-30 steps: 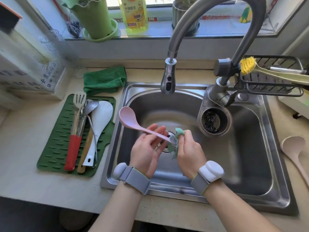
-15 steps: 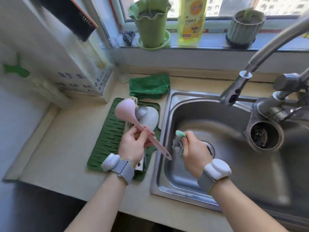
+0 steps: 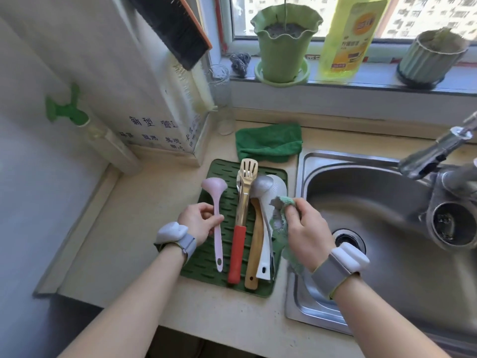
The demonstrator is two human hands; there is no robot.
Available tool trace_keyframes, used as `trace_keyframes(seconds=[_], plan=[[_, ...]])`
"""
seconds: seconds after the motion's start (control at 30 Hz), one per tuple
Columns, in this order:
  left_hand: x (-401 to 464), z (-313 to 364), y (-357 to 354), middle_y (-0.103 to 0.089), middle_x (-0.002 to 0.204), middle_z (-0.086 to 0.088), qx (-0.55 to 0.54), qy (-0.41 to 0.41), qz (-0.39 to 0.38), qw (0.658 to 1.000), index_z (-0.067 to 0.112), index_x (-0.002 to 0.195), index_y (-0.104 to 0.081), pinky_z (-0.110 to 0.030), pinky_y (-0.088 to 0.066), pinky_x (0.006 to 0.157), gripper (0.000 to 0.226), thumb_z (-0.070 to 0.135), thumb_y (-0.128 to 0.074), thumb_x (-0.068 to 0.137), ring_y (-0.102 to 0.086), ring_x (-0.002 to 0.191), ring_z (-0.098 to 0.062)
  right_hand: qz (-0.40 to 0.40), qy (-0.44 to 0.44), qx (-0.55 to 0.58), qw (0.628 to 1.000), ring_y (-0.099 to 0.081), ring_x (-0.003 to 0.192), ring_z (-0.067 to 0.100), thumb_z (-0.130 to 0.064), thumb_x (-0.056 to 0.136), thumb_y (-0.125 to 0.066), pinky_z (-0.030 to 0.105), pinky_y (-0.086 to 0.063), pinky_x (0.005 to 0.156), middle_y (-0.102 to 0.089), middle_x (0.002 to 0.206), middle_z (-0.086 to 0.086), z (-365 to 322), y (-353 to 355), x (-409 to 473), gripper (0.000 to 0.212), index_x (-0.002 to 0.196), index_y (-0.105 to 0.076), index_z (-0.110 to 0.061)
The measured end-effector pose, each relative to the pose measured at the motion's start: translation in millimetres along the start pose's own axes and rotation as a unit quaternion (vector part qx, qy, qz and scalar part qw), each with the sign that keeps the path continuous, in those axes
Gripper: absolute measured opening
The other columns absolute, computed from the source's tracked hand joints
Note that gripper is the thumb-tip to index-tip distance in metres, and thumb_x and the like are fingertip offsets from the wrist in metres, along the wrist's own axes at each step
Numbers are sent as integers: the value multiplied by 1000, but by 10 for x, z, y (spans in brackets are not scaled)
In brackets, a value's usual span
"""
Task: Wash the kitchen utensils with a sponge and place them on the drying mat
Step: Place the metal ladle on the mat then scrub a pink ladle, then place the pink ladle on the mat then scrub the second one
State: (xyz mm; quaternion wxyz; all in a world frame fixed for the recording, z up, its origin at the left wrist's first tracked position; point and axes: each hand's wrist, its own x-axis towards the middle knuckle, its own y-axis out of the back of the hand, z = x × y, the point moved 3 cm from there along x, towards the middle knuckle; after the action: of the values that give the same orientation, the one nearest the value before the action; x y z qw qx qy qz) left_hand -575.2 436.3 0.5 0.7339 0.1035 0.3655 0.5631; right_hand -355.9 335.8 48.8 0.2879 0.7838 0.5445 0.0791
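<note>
While the left hand [image 3: 200, 223] curls round the smooth pink ladle [image 3: 216, 215] over the ribbed green drying mat [image 3: 222, 171], the right hand [image 3: 307, 228] pinches a crumpled green sponge [image 3: 281, 215].

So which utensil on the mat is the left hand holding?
The pink ladle, leftmost on the drying mat; the left hand grips its handle. The others lie untouched.

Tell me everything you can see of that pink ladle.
The pink ladle looks like matte pale pink plastic, with a small round bowl, a slim straight handle and a hanging hole at its end. It lies lengthwise on the left part of the green drying mat, bowl toward the window. The left hand holds its handle midway.
</note>
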Motion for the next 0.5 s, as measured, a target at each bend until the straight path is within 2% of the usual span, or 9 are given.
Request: trace_keyframes(seconds=[0.1,0.17,0.23,0.3,0.37,0.5], plan=[[70,-82,-83,-73,80,-1,19,-4,11,1000,15,97,-70,-35,-59,68,22,26,-78,80,-69,69,-20,4,-6,-2,1000,-54,75,4,-29,99,-39,10,-32,56,-60,77,-12,-16,-35,-31,19,88,-54,-34],[101,-117,-117,-71,81,3,46,-12,25,999,17,96,-69,-27,-54,63,22,29,-77,80,-66,71,-13,9,-11,-2,1000,-53,72,5,-28,99,-39,11,-32,53,-58,73,-12,-14,-24,-33,22,82,-52,-34],[86,-130,-124,-67,82,6,74,-17,42,996,20,97,-65,-18,-42,56,21,31,-75,82,-60,71,-7,14,-17,7,1000,-52,68,10,-28,99,-39,16,-32,53,-57,69,-8,2,-11,-29,24,79,-52,-30],[63,-154,-122,-64,83,6,90,-25,69,993,21,99,-63,-19,-38,57,23,31,-74,82,-57,71,-8,18,-23,17,999,-53,68,13,-29,99,-39,21,-35,54,-57,68,-6,34,12,-25,23,82,-55,-25],[12,-171,-122,-62,88,4,107,-39,99,989,20,101,-61,-24,-39,61,25,32,-73,82,-57,73,-14,24,-33,30,999,-52,66,14,-30,98,-40,20,-35,52,-56,66,-3,89,40,-45,25,81,-55,-20],[-260,62,-332,-57,81,1,98,-125,112,981,19,91,-58,-29,-42,65,13,29,-65,88,-55,76,-18,54,-59,63,995,-40,58,12,-35,97,-43,21,-30,51,-41,57,-3,215,228,-154,38,69,-43,-8]])
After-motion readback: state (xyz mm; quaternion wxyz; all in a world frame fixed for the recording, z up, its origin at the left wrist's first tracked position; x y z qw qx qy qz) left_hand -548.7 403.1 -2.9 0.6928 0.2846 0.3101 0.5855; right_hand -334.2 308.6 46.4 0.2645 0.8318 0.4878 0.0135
